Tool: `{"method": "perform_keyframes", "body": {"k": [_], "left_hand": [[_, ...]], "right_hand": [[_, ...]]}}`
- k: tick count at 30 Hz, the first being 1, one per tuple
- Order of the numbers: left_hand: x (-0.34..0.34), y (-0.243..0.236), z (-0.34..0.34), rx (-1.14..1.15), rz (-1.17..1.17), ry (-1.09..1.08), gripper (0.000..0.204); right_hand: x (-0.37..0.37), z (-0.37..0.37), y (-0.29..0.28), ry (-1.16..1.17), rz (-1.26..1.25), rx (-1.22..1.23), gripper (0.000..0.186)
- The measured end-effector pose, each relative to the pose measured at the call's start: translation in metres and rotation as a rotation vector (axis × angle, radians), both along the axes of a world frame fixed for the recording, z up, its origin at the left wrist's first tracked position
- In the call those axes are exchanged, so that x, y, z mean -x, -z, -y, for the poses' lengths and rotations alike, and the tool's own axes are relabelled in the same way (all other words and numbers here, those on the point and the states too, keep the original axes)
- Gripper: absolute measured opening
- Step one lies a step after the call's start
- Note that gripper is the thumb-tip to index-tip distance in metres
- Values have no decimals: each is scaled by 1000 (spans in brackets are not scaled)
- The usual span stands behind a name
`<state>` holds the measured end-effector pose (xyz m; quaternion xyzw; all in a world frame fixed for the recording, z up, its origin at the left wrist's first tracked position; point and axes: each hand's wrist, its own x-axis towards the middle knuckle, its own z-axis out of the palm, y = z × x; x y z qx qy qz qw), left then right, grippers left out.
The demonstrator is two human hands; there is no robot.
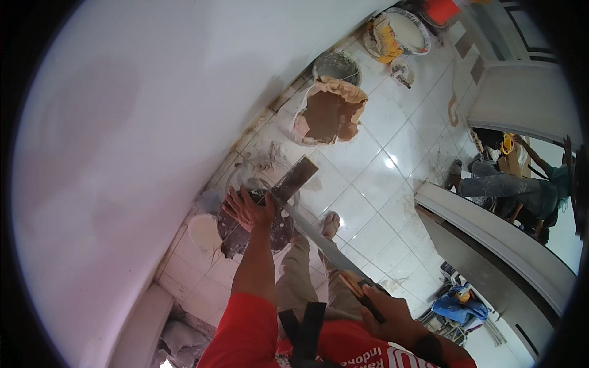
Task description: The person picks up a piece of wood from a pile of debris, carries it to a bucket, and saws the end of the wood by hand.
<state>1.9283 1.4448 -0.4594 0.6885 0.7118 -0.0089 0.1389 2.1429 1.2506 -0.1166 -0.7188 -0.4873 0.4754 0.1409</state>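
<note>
My right hand (392, 313) is closed around the handle of a hand saw (316, 236). The long grey blade slants up and left until its tip end meets a dark plank (294, 179). That plank lies across a dark, plaster-spotted round support (283, 230), perhaps an upturned bucket. Pressing down at the plank's left part is my left hand (248, 210), its fingers spread and its thumb close to the blade. My palm hides part of the plank and the support.
Beyond the plank stands an open paper sack of brown powder (331, 113), with a dark bucket (337, 66) behind it. A white tub (405, 30) is at the far wall. Another person (515, 187) shows through the opening at right. A blue cloth bundle (460, 306) lies lower right.
</note>
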Motion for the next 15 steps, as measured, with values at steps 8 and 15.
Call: {"method": "perform_keyframes", "body": {"k": [8, 15], "left_hand": [[-3, 3, -2, 63, -35, 16, 88], [1, 2, -6, 37, -3, 8, 89]], "right_hand": [[32, -61, 92, 104, 8, -92, 55], [11, -3, 5, 188, -63, -54, 50]]}}
